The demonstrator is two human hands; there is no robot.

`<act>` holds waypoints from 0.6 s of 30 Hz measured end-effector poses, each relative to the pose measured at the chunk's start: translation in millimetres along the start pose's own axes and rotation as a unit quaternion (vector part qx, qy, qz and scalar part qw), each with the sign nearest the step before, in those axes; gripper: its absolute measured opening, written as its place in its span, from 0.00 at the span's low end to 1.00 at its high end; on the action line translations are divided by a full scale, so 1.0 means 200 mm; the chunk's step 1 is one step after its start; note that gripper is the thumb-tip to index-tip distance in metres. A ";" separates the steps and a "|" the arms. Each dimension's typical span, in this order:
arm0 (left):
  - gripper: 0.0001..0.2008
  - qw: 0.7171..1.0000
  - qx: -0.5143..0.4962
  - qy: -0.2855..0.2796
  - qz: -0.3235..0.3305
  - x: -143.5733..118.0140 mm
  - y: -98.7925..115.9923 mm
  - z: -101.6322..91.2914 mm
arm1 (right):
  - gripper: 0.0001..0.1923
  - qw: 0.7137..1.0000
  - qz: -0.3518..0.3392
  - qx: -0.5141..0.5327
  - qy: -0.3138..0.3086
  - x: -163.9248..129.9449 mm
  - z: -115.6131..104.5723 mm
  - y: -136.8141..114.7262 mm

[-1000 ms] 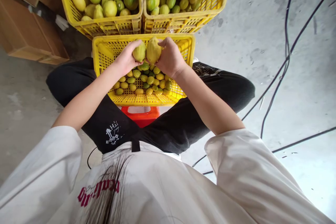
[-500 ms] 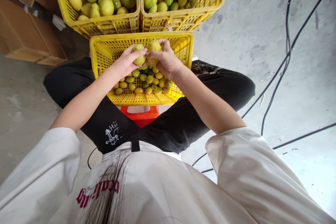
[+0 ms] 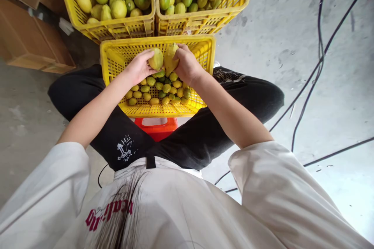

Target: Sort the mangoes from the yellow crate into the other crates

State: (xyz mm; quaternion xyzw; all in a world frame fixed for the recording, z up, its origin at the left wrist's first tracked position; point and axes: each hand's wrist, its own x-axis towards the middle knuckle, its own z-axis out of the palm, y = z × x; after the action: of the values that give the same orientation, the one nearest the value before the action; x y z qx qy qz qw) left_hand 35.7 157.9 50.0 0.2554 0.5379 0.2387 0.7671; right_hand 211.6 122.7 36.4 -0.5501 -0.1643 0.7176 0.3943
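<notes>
We hold a lemon in each hand over the near crate (image 3: 117, 52); the left hand (image 3: 139, 68) is curled round the small lemon (image 3: 156, 59), the right hand (image 3: 187, 65) round the big lemon (image 3: 170, 57), the two touching; we should grip lightly, turn each to check the skin, and keep them low above the fruit (image 3: 159, 89).

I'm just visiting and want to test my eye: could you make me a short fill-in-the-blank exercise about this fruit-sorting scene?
1. Each hand, the left hand and the right hand, holds one ____.
2. The near crate and both full crates beyond it are coloured ____.
3. Black ____ trail across the floor on the person's right.
4. Under the near crate sits a ____ stool.

Missing words: lemon; yellow; cables; red
</notes>
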 end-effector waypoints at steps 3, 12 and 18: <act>0.09 0.999 0.020 0.008 0.027 0.02 -0.01 -0.02 | 0.17 0.999 -0.014 0.012 0.033 -0.05 0.01 -0.02; 0.18 0.999 0.036 0.023 0.019 0.01 -0.06 -0.01 | 0.27 1.000 -0.022 0.002 0.006 -0.03 0.01 0.07; 0.16 0.998 0.063 -0.023 -0.020 -0.01 -0.02 0.02 | 0.22 0.999 -0.031 -0.038 0.006 0.00 -0.02 0.10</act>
State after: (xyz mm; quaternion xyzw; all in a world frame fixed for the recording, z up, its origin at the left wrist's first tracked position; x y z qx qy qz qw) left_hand 38.3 152.6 49.9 0.2976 0.5393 0.1826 0.7663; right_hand 208.4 108.9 21.5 -0.5641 -0.2059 0.6949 0.3957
